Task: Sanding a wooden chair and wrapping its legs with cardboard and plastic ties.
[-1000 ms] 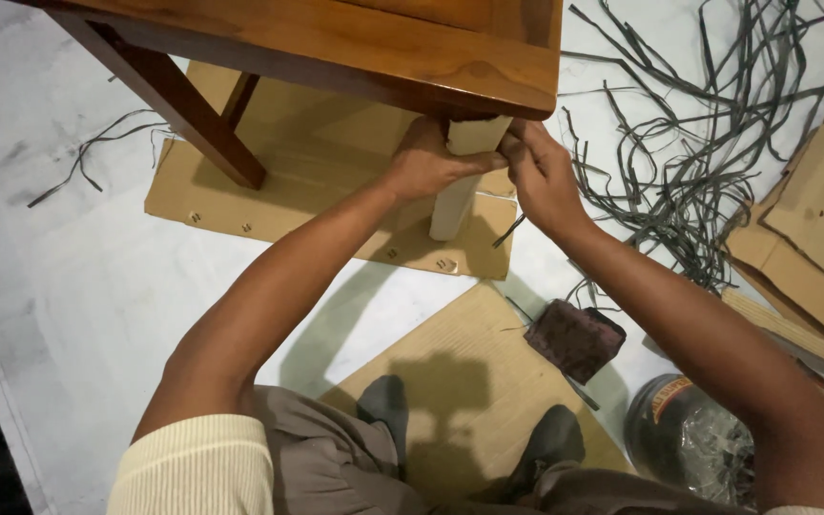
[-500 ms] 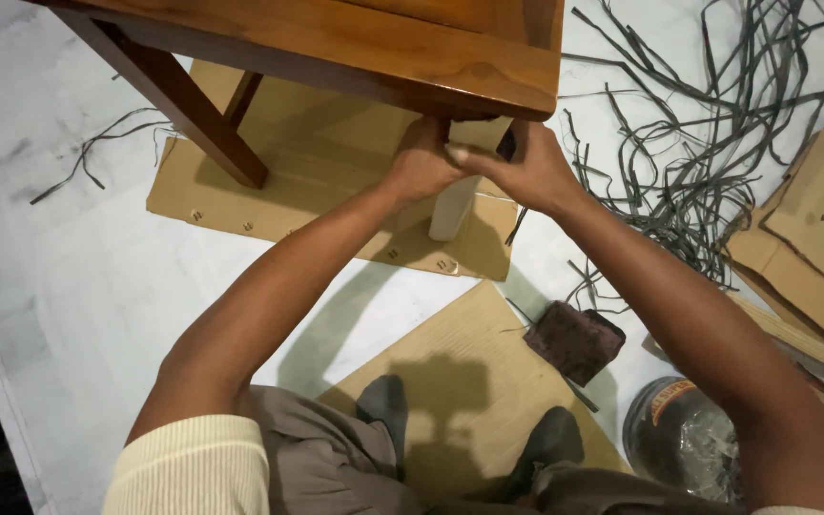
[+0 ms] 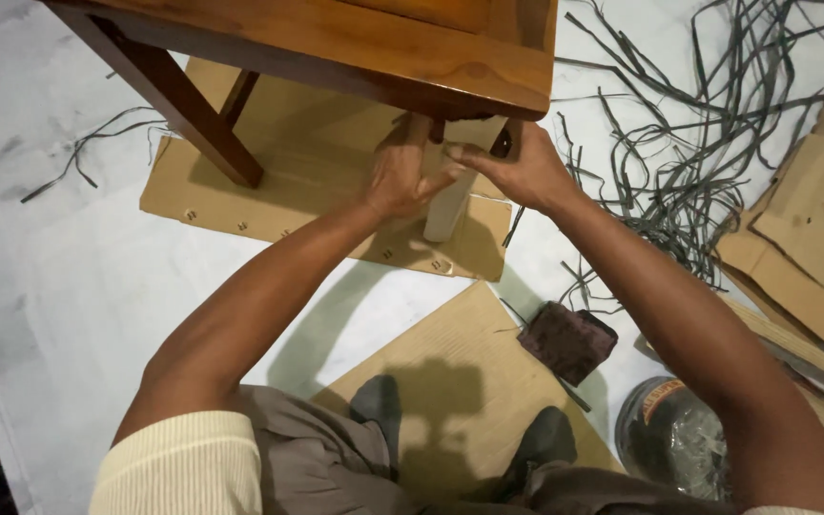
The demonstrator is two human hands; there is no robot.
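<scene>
A brown wooden table point(image 3: 355, 43) stands on a flat cardboard sheet point(image 3: 269, 181). Its near leg point(image 3: 450, 205) is wrapped in pale, cream-coloured material. My left hand point(image 3: 398, 176) grips the left side of that wrapped leg just under the tabletop. My right hand point(image 3: 517, 167) presses the wrap from the right, thumb across its top edge. Whether the right hand holds anything else is hidden.
A tangle of dark grey strapping strips point(image 3: 689, 143) lies right of the table. Cardboard pieces point(image 3: 813, 238) are stacked at far right. A dark maroon pad point(image 3: 567, 341) and a plastic-wrapped roll point(image 3: 679, 439) lie by my feet on another cardboard sheet point(image 3: 460, 353).
My right hand moved from the leg's right edge to across its top. My left hand slid slightly left and down on the wrap. The view shifted a little.
</scene>
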